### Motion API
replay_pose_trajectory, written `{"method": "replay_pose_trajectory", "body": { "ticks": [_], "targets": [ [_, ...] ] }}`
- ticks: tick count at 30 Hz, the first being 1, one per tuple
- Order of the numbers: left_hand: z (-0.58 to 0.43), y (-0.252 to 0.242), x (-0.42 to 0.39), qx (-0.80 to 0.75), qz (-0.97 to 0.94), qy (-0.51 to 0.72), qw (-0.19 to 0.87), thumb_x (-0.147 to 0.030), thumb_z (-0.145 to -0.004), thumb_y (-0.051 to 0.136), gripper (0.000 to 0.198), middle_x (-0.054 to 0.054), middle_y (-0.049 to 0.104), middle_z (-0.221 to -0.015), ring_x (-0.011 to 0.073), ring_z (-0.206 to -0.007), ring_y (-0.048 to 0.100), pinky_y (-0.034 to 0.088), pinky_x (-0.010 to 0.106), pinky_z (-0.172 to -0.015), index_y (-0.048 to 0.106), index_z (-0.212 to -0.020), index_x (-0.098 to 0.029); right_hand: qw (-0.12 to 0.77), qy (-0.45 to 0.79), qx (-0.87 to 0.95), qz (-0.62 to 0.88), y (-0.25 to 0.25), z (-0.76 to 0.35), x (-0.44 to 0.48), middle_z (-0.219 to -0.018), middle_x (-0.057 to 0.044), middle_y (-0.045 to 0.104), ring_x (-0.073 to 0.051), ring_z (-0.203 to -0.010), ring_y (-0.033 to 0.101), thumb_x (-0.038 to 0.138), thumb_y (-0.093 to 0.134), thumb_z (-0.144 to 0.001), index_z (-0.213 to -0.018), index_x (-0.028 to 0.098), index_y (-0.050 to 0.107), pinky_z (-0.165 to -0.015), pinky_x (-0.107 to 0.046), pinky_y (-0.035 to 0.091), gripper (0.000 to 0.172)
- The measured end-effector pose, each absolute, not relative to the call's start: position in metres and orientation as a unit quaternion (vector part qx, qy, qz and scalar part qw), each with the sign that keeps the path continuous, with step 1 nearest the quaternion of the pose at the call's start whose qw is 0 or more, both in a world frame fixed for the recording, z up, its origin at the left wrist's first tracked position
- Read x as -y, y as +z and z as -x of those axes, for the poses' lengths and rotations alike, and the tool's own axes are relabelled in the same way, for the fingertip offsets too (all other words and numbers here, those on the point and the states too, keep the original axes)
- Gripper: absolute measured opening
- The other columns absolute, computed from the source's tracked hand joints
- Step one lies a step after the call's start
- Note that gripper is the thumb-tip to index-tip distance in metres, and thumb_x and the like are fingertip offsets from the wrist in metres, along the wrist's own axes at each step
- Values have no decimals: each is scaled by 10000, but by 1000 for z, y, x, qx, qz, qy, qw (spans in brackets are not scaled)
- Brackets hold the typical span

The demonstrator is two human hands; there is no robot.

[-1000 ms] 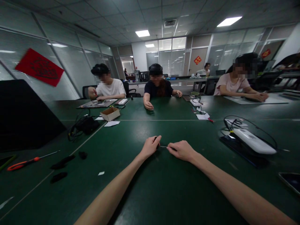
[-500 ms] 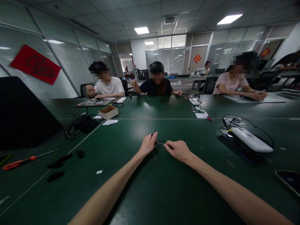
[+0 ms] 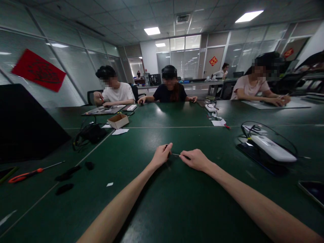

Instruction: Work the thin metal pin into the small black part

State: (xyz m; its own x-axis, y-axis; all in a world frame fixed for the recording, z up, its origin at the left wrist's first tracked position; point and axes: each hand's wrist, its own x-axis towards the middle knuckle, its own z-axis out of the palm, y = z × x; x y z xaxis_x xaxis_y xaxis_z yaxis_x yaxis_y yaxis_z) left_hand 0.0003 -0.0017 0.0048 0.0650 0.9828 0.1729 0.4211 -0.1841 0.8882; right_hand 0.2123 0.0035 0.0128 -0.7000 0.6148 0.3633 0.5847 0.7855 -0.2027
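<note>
Nearer than the open box (image 3: 122, 123) and to its right, a thin rod (image 3: 176, 154) is being held. At one end, a dark thing (image 3: 166, 146) is being gripped in the left hand (image 3: 161, 155); the other end is being pinched by the right hand (image 3: 195, 159). Left of the box, an orange screwdriver (image 3: 26, 176) is lying.

Rod (image 3: 176, 154): tip hidden in right hand (image 3: 197, 159). Phone (image 3: 314, 190): cut off, right edge. Black panel (image 3: 26, 125): cut off, left edge.
</note>
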Motion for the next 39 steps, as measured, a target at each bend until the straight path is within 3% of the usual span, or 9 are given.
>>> {"method": "replay_pose_trajectory", "body": {
  "ticks": [15, 39],
  "targets": [
    [-1, 0, 1, -544, -637, 423, 345, -611, -836, 327, 553, -29, 440, -442, 86, -370, 412, 308, 205, -431, 539, -644, -138, 181, 23, 932, 313, 13, -213, -4, -699, -19, 638, -105, -580, 553, 392, 313, -949, -954, 211, 620, -571, -205, 325, 357],
    [-2, 2, 2, -537, -714, 394, 216, -531, -891, 301, 529, -7, 537, -545, 116, -545, 502, 327, 222, -559, 554, -619, -154, 160, 7, 930, 330, 13, -213, -3, -710, -25, 637, -106, -588, 552, 392, 307, -951, -941, 207, 612, -579, -206, 326, 357]
  ]
}}
